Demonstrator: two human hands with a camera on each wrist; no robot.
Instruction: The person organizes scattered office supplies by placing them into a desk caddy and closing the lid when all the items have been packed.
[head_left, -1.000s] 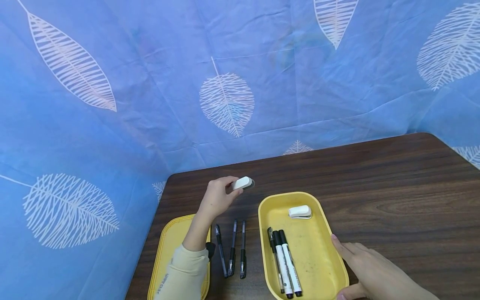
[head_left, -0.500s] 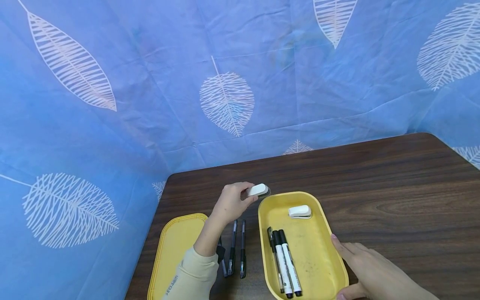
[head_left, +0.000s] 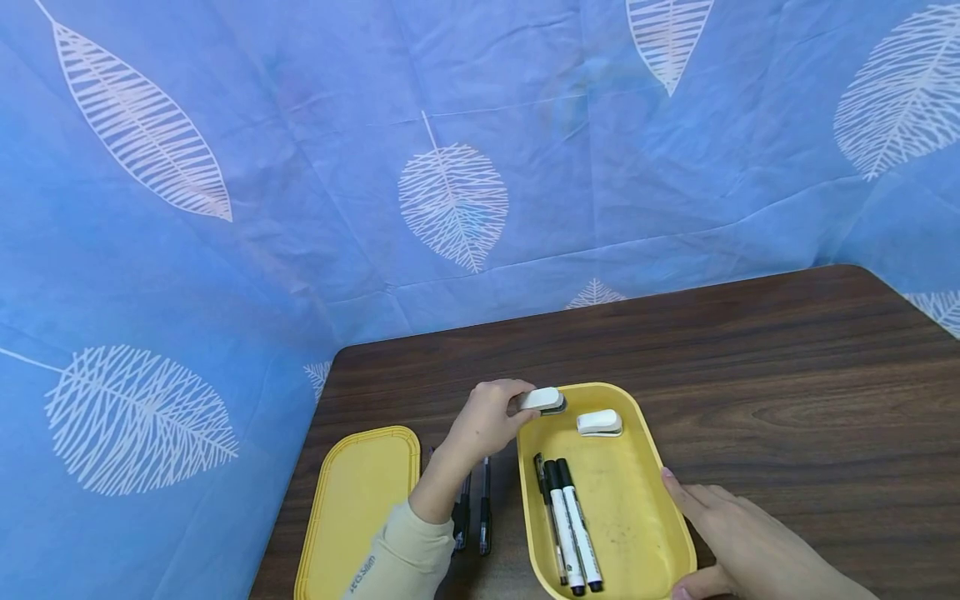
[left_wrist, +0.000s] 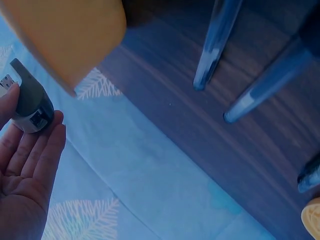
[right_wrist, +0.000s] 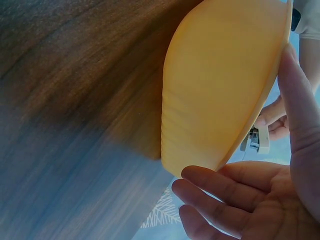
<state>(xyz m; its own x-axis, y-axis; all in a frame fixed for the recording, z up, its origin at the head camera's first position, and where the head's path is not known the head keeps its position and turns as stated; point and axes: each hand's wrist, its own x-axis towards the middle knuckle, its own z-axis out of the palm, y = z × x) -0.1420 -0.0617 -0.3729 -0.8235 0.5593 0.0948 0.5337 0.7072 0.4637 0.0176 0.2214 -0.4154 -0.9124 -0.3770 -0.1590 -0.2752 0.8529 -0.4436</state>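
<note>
My left hand [head_left: 486, 421] pinches a small white stapler [head_left: 543, 400] between thumb and fingers, above the far left corner of a yellow tray [head_left: 670, 500]. The left wrist view shows the stapler [left_wrist: 35, 102] from its underside, grey and dark. Inside the tray, a second white stapler [head_left: 599, 423] lies near the far end. Two white markers with black caps [head_left: 579, 525] and a black pen [head_left: 550, 517] lie along its left side. With fingers extended, my right hand [head_left: 738, 533] touches the tray's right rim; its fingers rest by the outer wall [right_wrist: 220, 95].
Left of the tray, several clear pens with black grips [head_left: 485, 508] lie on the dark wooden table [head_left: 780, 375], partly behind the left forearm. A yellow lid [head_left: 360, 492] lies at the far left. A blue leaf-patterned cloth [head_left: 540, 192] hangs behind the table.
My left hand has moved right and nearer with the stapler, from over the table to above the tray's far left rim. My right hand and the tray stay put.
</note>
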